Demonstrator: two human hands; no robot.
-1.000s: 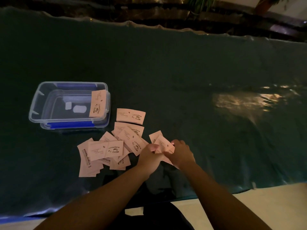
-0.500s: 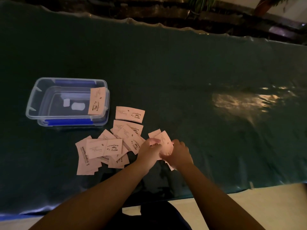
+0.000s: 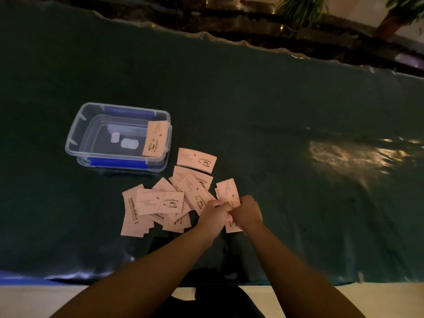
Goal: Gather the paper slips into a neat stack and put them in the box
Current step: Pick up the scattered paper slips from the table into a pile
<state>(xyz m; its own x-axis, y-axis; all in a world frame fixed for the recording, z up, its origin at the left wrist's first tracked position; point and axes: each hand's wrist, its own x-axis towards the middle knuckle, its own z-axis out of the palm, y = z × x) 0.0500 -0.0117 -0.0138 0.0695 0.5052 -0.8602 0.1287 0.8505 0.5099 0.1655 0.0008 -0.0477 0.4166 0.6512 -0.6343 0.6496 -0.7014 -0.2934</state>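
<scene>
A dark green table cover (image 3: 229, 99) fills most of the view, wrinkled along its far edge and shining at the right where light falls on it. Beyond it sit a dark ledge (image 3: 229, 21) and some plants (image 3: 300, 10), well away from the work.

On the left of the cover stands the clear plastic box (image 3: 80, 131), open, with blue clips on its long sides. One paper slip (image 3: 156, 138) leans against its right inner wall, partly over the rim.

Just beside the box, nearer the person, lies the loose pile of slips (image 3: 158, 203), overlapping at all angles, with one slip (image 3: 196, 160) lying apart between the pile and the box.

At the right edge of the pile both hands meet. The left hand (image 3: 215, 214) and the right hand (image 3: 246, 213) are closed together on a small bundle of slips (image 3: 228, 193), fingers pinching it from either side; its top sticks up above the knuckles and a lower corner shows beneath the right hand.

The step in hand looks like squaring up the first few slips; most of the gathering is not yet done. The next move probably calls for one hand to keep the bundle while the other picks up more slips from the pile.

Nothing blocks the way to the box. The thin slips lie flat on a slick cover and may be fiddly to lift, and the leaning slip could hinder a neat stack.
</scene>
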